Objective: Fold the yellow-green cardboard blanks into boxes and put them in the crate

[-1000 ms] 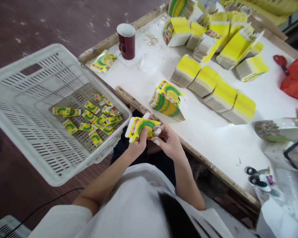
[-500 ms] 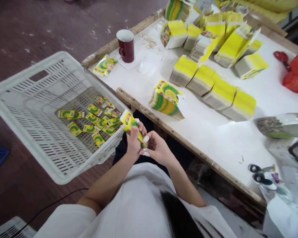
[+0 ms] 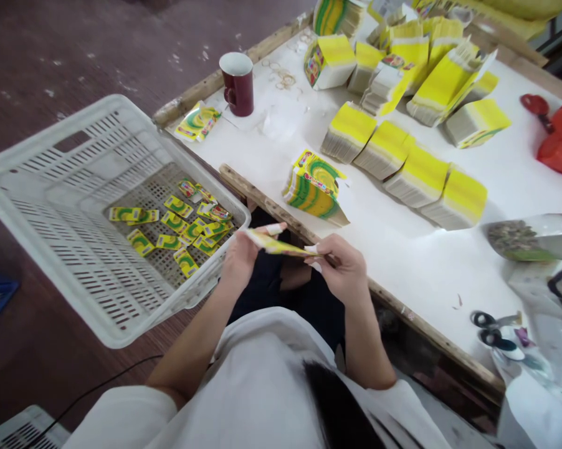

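Between my hands is a yellow printed carton, seen nearly edge-on and slightly blurred. My left hand holds its left end, with one white-wrapped finger stretched along the far side. My right hand pinches the right end between thumb and fingers, which have white coverings near the tips. Both hands are over my lap, in front of the table edge. Close to them on the table stands a stack of flat yellow-green cartons. In the white plastic crate at left lie several small yellow-green cartons.
A maroon mug and a yellow packet are at the table's far left corner. Rows of yellow carton stacks cover its back. Scissors, a clear bag and a red bag lie on the right.
My right hand has moved right, and my left hand slightly left and up. The carton between them has turned from showing its printed face to nearly edge-on.
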The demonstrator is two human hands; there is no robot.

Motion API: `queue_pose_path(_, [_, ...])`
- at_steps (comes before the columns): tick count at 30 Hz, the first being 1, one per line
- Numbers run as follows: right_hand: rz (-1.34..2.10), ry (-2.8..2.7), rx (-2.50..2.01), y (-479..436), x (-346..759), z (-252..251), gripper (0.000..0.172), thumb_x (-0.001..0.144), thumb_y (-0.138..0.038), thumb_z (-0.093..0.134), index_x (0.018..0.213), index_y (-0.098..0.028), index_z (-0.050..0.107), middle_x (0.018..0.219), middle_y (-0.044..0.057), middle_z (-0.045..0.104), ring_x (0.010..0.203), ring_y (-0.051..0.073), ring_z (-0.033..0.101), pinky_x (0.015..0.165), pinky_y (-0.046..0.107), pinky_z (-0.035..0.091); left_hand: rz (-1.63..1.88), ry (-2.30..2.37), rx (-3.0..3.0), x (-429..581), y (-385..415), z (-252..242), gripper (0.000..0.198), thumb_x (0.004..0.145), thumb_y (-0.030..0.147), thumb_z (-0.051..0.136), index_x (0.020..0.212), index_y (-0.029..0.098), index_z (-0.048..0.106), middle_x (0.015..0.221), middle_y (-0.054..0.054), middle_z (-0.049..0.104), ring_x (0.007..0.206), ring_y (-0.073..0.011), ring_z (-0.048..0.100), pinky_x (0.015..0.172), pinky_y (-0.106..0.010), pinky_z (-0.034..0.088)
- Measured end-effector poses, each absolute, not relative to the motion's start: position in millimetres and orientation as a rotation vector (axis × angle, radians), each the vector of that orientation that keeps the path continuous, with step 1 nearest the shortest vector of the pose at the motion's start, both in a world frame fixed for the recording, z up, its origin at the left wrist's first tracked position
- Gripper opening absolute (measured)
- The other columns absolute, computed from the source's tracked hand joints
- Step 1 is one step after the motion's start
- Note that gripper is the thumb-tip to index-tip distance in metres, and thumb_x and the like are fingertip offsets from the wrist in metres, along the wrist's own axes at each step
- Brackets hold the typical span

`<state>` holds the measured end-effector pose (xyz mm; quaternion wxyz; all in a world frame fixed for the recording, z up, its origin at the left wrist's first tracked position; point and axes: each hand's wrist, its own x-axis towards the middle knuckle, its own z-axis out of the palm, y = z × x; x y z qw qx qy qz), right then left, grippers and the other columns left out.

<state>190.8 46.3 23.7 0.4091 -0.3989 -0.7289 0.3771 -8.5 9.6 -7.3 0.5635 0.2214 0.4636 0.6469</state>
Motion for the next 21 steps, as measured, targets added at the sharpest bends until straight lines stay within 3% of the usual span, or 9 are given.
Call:
queue_pose_path(2, [0.636,-2.094,-0.903,48.8,197.4,36.3,0.017,0.092,-0.01,0.062,0.084,-0.024,0.066,0.08,0.001,0.065,0.078,0.016,0.058,0.07,0.029,0.05,1.467,1.051,0.752,-26.8,10.3,4.0,0.092,0.075,0.093,0.042,0.112,0.015,0.076,0.116,-0.016,0.076,0.118,-0.0354,0.067,0.105,-0.048,0.048])
queue_pose_path(3, [0.508,-2.199,-0.853,49.1,199.1,40.8,0.021,0.092,-0.007,0.059,0.085,-0.025,0.067,0.081,0.001,0.066,0.081,0.017,0.058,0.075,0.03,0.05,1.412,1.059,0.906,-34.1,10.4,9.0,0.093,0.074,0.092,0.047,0.122,0.017,0.071,0.126,-0.016,0.073,0.125,-0.0364,0.062,0.11,-0.049,0.044])
queue_pose_path(5, [0.347,-2.333,-0.775,47.2,198.9,44.1,0.024,0.093,-0.005,0.057,0.087,-0.026,0.066,0.082,0.001,0.067,0.086,0.018,0.058,0.087,0.034,0.051,1.19,1.116,1.226,-40.0,9.6,16.4,0.094,0.062,0.081,0.074,0.133,0.02,0.063,0.138,-0.015,0.066,0.131,-0.0377,0.057,0.114,-0.049,0.04])
queue_pose_path(7, [0.288,-2.334,-0.786,42.7,195.9,40.3,0.022,0.093,-0.009,0.06,0.096,-0.03,0.066,0.092,0.001,0.068,0.099,0.022,0.06,0.106,0.043,0.045,0.934,1.187,1.435,-33.2,7.5,18.8,0.093,0.054,0.06,0.091,0.133,0.021,0.06,0.134,-0.013,0.066,0.123,-0.0364,0.062,0.108,-0.047,0.045])
queue_pose_path(9, [0.322,-2.182,-0.941,37.3,192.6,32.3,0.03,0.092,-0.021,0.066,0.119,-0.034,0.061,0.115,0.006,0.065,0.119,0.028,0.056,0.116,0.053,0.035,0.871,1.293,1.475,-18.3,4.1,15.8,0.078,0.063,0.048,0.09,0.128,0.021,0.057,0.121,-0.01,0.069,0.109,-0.0311,0.068,0.095,-0.041,0.053])
queue_pose_path(12, [0.599,-1.864,-1.21,30.7,187.5,19.6,0.068,0.092,-0.043,0.066,0.151,-0.028,0.035,0.146,0.016,0.047,0.138,0.036,0.044,0.116,0.059,0.036,0.942,1.502,1.471,3.6,-2.0,4.3,0.065,0.072,0.039,0.083,0.127,0.023,0.051,0.113,-0.007,0.069,0.098,-0.0263,0.069,0.082,-0.036,0.054])
queue_pose_path(14, [0.902,-1.754,-1.267,28.1,182.2,12.6,0.064,0.095,-0.05,0.058,0.151,-0.024,0.038,0.145,0.018,0.05,0.136,0.036,0.049,0.116,0.058,0.038,0.985,1.568,1.511,12.6,-5.3,-3.4,0.066,0.07,0.036,0.083,0.126,0.025,0.05,0.111,-0.006,0.067,0.096,-0.0259,0.069,0.08,-0.035,0.054])
queue_pose_path(18, [1.557,-1.449,-1.162,26.0,169.2,0.0,0.051,0.097,-0.059,0.051,0.132,-0.024,0.063,0.118,0.012,0.072,0.122,0.033,0.064,0.113,0.052,0.046,1.101,1.503,1.626,18.6,-6.0,-9.4,0.064,0.068,0.029,0.083,0.124,0.027,0.052,0.11,-0.006,0.065,0.1,-0.0264,0.068,0.084,-0.036,0.054])
queue_pose_path(21, [1.778,-1.289,-1.072,24.7,165.8,-5.2,0.057,0.095,-0.062,0.055,0.139,-0.026,0.059,0.127,0.01,0.07,0.128,0.03,0.062,0.114,0.048,0.047,1.154,1.389,1.664,17.5,-4.8,-7.5,0.056,0.067,0.022,0.08,0.117,0.028,0.056,0.112,-0.006,0.064,0.106,-0.027,0.067,0.089,-0.037,0.054])
